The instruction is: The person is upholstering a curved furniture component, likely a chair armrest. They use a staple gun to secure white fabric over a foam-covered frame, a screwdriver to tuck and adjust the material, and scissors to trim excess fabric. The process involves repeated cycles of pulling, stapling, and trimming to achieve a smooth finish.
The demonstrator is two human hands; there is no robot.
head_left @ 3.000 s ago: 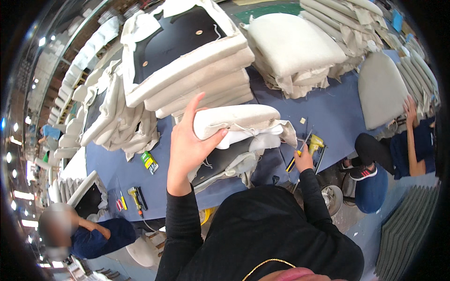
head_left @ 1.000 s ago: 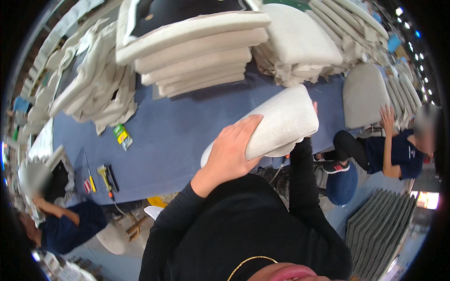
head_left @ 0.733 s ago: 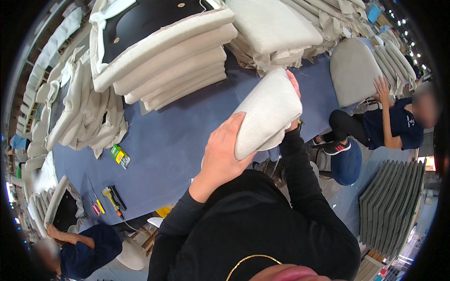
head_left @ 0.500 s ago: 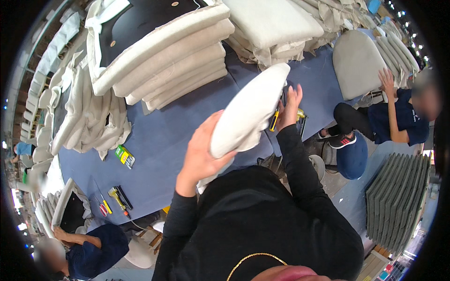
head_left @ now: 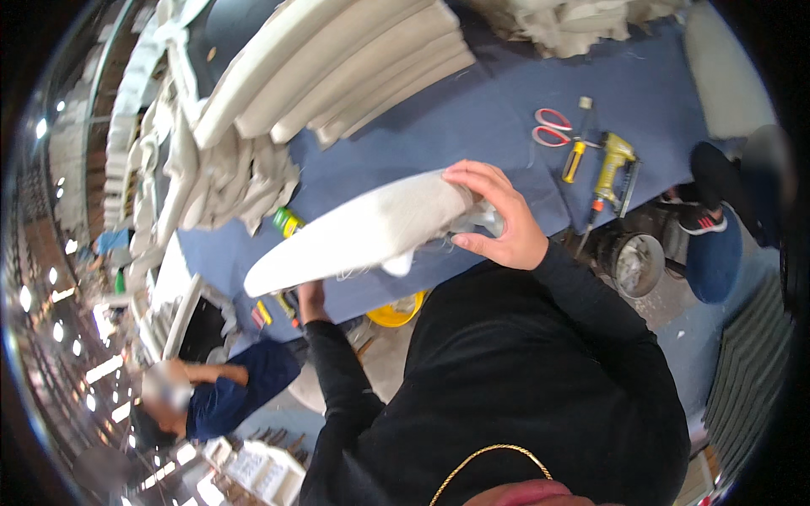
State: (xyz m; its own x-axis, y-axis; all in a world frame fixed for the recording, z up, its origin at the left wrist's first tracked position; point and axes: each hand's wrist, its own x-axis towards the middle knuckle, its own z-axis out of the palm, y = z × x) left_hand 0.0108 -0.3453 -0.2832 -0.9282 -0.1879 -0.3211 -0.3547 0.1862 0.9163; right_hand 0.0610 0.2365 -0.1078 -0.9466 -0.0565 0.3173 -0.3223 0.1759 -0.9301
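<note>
A pale beige upholstered seat cushion (head_left: 363,223) is held up edge-on in front of me, over the near side of the blue-covered table. Its loose fabric edge and some threads hang along the underside. My right hand (head_left: 506,221) grips the cushion's right end, fingers over the top and thumb below. Beneath the left end, my left hand (head_left: 311,299) supports the cushion, its fingers mostly hidden behind it.
Stacked cushions (head_left: 363,67) stand at the table's far left. Red-handled scissors (head_left: 553,126), a yellow-handled screwdriver (head_left: 575,158) and a yellow staple gun (head_left: 614,169) lie at right. A yellow bucket (head_left: 396,314) stands below the table edge. A co-worker (head_left: 219,384) sits at left.
The cushion has turned from steeply tilted to nearly level, its left end swinging left. My right hand has closed on its right end; my left hand has moved down and left beneath it.
</note>
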